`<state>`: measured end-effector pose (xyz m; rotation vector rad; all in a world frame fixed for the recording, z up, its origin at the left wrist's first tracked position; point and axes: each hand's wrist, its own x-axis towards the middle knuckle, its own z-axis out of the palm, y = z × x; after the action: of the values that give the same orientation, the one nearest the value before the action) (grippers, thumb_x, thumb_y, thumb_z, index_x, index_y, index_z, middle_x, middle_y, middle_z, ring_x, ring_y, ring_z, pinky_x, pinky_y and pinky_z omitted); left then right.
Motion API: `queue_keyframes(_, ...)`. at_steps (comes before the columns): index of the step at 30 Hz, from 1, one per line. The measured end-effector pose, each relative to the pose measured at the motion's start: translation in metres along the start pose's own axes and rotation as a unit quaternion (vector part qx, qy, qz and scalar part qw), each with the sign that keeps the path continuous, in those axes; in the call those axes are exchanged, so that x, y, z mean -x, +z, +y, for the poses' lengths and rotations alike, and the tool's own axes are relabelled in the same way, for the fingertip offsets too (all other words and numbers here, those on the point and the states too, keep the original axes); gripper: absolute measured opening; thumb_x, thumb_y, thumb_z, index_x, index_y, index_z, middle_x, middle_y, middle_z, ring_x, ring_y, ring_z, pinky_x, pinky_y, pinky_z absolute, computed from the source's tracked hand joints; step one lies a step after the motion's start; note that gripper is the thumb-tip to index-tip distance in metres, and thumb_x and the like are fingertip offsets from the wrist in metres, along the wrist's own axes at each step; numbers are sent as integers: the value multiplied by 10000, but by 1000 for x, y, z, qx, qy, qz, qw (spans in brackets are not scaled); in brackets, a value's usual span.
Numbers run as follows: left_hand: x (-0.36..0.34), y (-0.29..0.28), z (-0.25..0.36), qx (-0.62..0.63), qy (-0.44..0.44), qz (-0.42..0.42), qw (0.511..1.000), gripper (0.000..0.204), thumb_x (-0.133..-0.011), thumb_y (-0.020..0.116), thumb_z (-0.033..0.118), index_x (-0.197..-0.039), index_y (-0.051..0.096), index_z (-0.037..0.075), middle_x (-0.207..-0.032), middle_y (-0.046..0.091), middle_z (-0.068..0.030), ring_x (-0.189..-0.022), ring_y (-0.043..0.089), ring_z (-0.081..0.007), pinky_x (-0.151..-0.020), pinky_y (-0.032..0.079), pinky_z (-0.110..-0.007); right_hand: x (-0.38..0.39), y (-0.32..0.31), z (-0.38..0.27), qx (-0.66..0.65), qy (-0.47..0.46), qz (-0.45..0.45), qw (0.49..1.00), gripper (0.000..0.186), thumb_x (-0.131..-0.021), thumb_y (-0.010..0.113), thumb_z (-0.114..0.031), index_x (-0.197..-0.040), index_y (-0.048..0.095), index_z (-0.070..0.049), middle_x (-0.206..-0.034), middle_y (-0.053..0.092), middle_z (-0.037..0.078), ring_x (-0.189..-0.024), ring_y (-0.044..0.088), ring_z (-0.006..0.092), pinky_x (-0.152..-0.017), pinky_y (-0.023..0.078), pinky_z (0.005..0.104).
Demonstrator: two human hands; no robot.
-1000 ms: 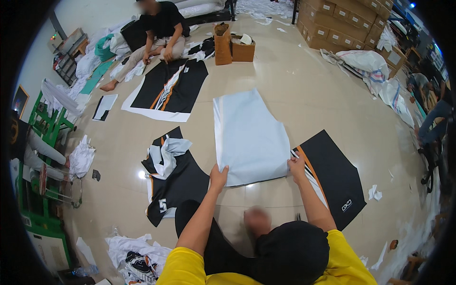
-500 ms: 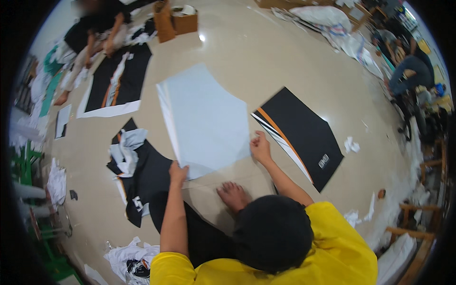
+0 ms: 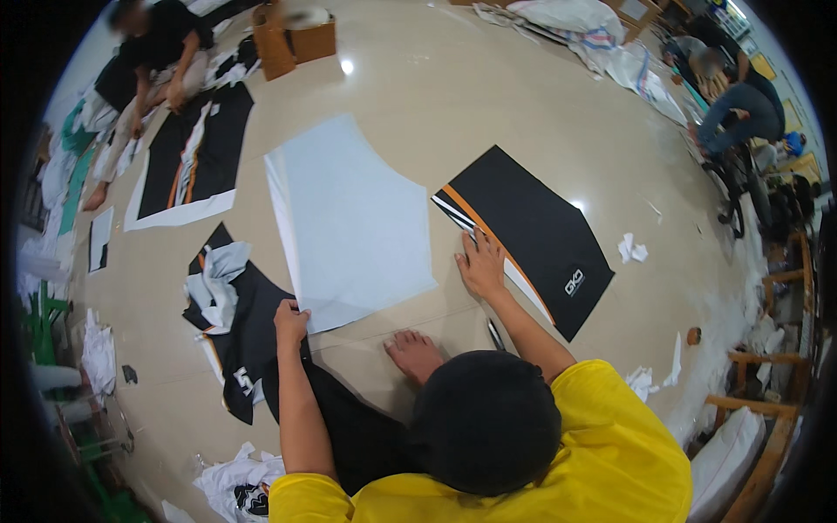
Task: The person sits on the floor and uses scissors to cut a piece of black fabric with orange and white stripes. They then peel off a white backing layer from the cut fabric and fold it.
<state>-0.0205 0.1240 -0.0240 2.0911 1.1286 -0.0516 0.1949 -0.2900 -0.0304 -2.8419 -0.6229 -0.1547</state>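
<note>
A large pale grey-blue cut fabric panel lies flat on the floor in front of me. My left hand is closed on its near left corner, thumb and fingers pinching the edge. To the right lies a black fabric panel with orange and white stripes along its left side. On that striped edge rests my right hand, fingers stretched out and holding nothing. Beside my left forearm sits a heap of black and grey fabric pieces. A slim dark tool, its kind unclear, lies near my right forearm.
My bare foot is just below the pale panel. Far left, another person sits by black striped panels. Cardboard boxes stand at the back; white scraps lie at right. Another person is far right.
My right hand has left the pale panel's right edge and come down on the black panel's striped edge. My left hand stays at the pale panel's corner. The whole view has shifted slightly.
</note>
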Motion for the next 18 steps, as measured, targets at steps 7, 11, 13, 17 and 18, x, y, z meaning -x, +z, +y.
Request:
queue_keyframes(7, 21, -47, -24, 72, -28, 110, 991, 156, -863, 733, 38, -1010, 687, 8, -857, 720, -132, -791, 706, -242, -745, 558, -386, -59, 28, -65, -26, 33, -52, 998, 634, -987, 612, -422, -1506, 523, -70, -1634, 379, 180, -1389, 410, 406, -1094, 363, 571)
queue_keyframes(11, 23, -74, -16, 129, -21, 234, 963, 202, -919, 641, 92, -1079, 708, -12, -937, 724, -120, -867, 682, -221, -816, 533, -369, -125, 41, -102, -79, 26, -71, 994, 658, -996, 591, -451, -1511, 512, -50, -1610, 397, 211, -1402, 393, 429, -1073, 394, 604)
queue_keyframes(13, 32, -77, -6, 221, -44, 267, 937, 182, -955, 610, 87, -1068, 703, -22, -946, 727, -116, -857, 676, -215, -811, 531, -361, -145, 47, -106, -106, 3, -76, 991, 647, -1004, 583, -451, -1497, 518, -38, -1585, 422, 225, -1387, 412, 442, -1079, 402, 592)
queue_keyframes(17, 43, -75, 18, 305, 17, 280, 910, 204, -1018, 582, 122, -1090, 707, -23, -984, 736, -107, -885, 670, -182, -811, 525, -336, -147, 49, -122, -235, -64, -8, 970, 624, -1014, 566, -480, -1409, 561, 2, -1479, 519, 251, -1275, 530, 422, -1025, 462, 538)
queue_keyframes(18, 47, -72, 25, 294, 51, 278, 913, 214, -1032, 577, 134, -1095, 709, -22, -987, 736, -104, -888, 667, -172, -810, 523, -328, -135, 46, -140, -278, -84, 8, 957, 628, -1016, 562, -494, -1382, 571, 16, -1441, 552, 258, -1230, 573, 412, -996, 488, 522)
